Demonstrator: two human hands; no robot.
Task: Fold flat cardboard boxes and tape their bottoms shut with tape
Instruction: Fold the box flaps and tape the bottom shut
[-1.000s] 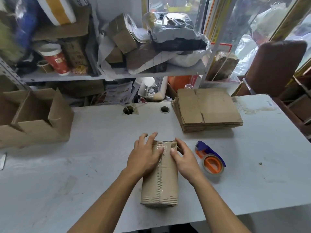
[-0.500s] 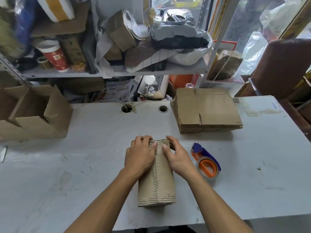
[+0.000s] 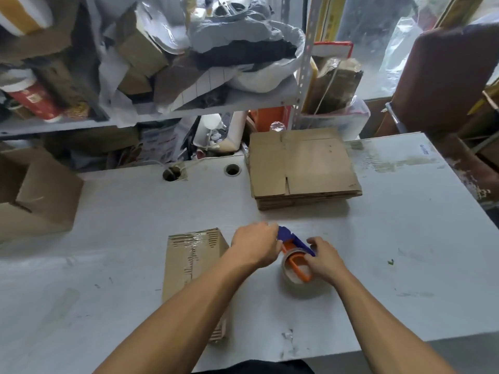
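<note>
While the folded box [image 3: 193,263] lies on the table [image 3: 405,252] with tape along its seam, both hands are on the tape dispenser [image 3: 295,259] beside it, left hand [image 3: 255,245] curled at its blue end, right hand [image 3: 322,261] gripping the roll, so more taping looks next.

I see open table [image 3: 405,265] to the right of the tape dispenser [image 3: 295,259], wide enough for a hand to pass. Both hands crowd that dispenser: left hand [image 3: 255,245] on its far end, right hand [image 3: 324,261] on its near right side. Just left of them lies the taped cardboard box [image 3: 193,263], with my left forearm crossing its near end. The stack of flat boxes [image 3: 302,168] blocks the far middle; an open box [image 3: 40,195] blocks the far left. Between these the table lies bare, as does the near left.
</note>
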